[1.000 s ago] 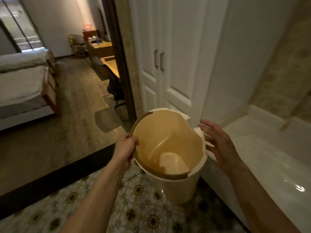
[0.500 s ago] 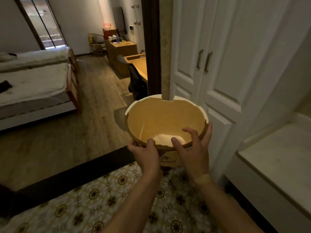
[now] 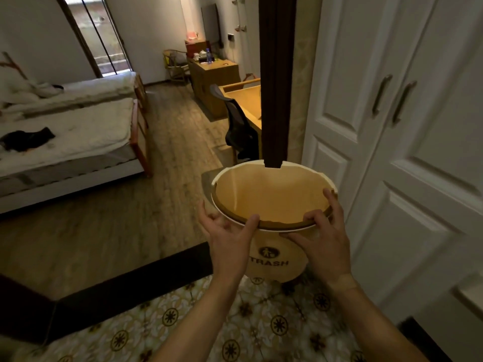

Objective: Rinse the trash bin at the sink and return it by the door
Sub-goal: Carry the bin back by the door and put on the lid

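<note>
Bin (image 3: 271, 259) upright, nothing visible inside; left hand (image 3: 227, 239), right hand (image 3: 321, 244) grip near rim.

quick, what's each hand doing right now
Left hand: closed on the near rim of the trash bin, thumb hooked over the edge.
Right hand: also gripping the bin's rim, fingers curled over it.

A round tan plastic trash bin (image 3: 271, 202) with a cream rim, printed "TRASH" beneath a dark figure logo, is held upright and empty above the patterned tile floor, at the dark threshold, beside the white panelled doors.
</note>
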